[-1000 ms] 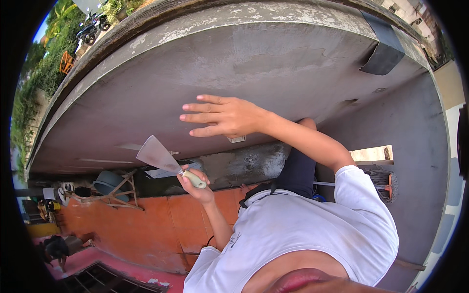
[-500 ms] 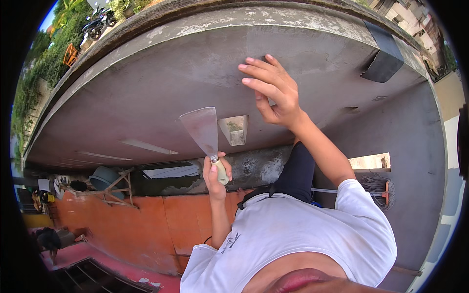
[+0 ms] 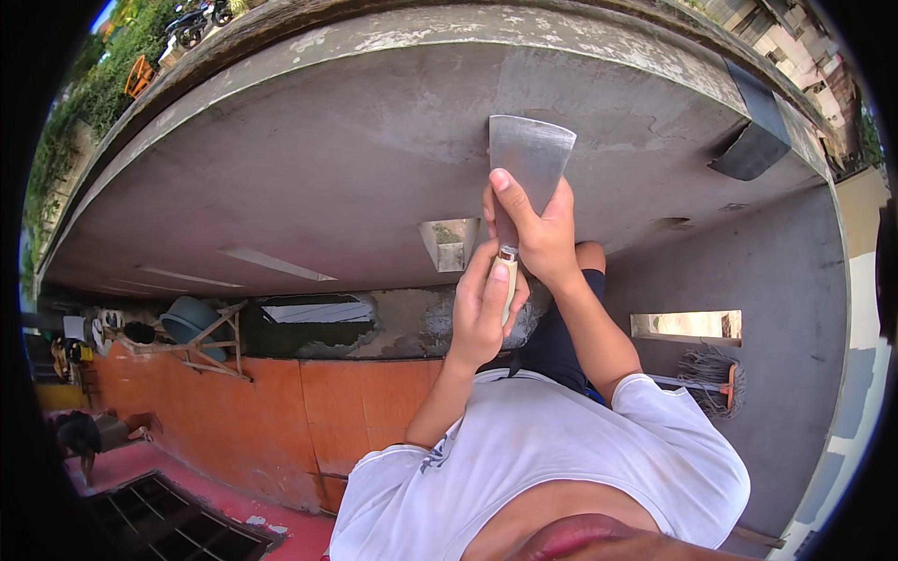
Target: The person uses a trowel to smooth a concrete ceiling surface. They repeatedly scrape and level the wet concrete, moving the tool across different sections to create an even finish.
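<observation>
A putty knife (image 3: pixel 530 150) with a wide metal blade and a pale handle is held up in front of the grey wall (image 3: pixel 374 168), blade pointing away from me. My left hand (image 3: pixel 480 310) is closed around the handle, thumb along its top. My right hand (image 3: pixel 543 232) grips the lower part of the blade, the thumb lying across its near face and the fingers mostly hidden behind it. Whether the blade's edge touches the wall cannot be made out.
A mop (image 3: pixel 716 381) leans at the right by a wall opening (image 3: pixel 686 325). A dark cover (image 3: pixel 753 140) hangs over the wall's top. At left stand a wooden rack (image 3: pixel 210 355) and a blue-grey basin (image 3: pixel 187 320). Another person (image 3: pixel 84 432) bends down far left.
My left hand has brought the putty knife up and to the right. My right hand, empty and spread before, has come down and taken hold of the blade.
</observation>
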`<state>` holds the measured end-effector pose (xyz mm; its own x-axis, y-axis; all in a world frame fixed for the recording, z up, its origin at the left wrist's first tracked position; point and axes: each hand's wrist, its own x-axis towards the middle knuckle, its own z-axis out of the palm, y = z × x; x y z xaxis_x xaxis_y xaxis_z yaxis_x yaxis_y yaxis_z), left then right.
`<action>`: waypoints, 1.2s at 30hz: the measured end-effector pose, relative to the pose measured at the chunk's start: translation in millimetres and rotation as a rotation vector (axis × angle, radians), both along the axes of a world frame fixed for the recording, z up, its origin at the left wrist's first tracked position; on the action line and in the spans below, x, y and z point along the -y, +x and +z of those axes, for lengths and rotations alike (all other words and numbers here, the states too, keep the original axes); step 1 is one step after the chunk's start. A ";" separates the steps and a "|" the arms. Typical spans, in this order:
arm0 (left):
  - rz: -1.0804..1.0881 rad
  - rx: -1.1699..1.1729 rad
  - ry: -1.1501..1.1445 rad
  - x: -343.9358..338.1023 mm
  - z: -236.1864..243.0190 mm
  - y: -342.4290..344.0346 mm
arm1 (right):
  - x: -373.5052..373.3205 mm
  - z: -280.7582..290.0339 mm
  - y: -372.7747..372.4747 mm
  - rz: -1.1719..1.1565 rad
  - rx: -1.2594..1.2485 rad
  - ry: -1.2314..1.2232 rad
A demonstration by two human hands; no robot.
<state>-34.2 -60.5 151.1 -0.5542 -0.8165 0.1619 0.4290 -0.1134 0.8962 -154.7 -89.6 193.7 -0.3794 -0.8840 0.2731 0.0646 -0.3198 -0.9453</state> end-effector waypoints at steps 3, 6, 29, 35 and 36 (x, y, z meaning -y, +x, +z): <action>0.013 0.065 -0.032 6.2 0.6 2.3 | 4.3 4.2 5.2 -0.012 0.075 0.014; 0.057 0.051 -0.099 13.3 5.1 -1.7 | 9.8 17.4 6.5 0.030 0.099 0.018; 0.006 0.040 -0.066 19.9 53.7 6.7 | 14.9 52.2 18.3 0.045 0.302 -0.067; 0.029 0.007 0.014 1.7 33.3 2.8 | 6.5 28.6 17.2 0.039 0.328 0.040; 0.044 0.008 -0.028 -0.4 37.8 2.5 | 5.5 33.1 15.6 0.059 0.325 0.033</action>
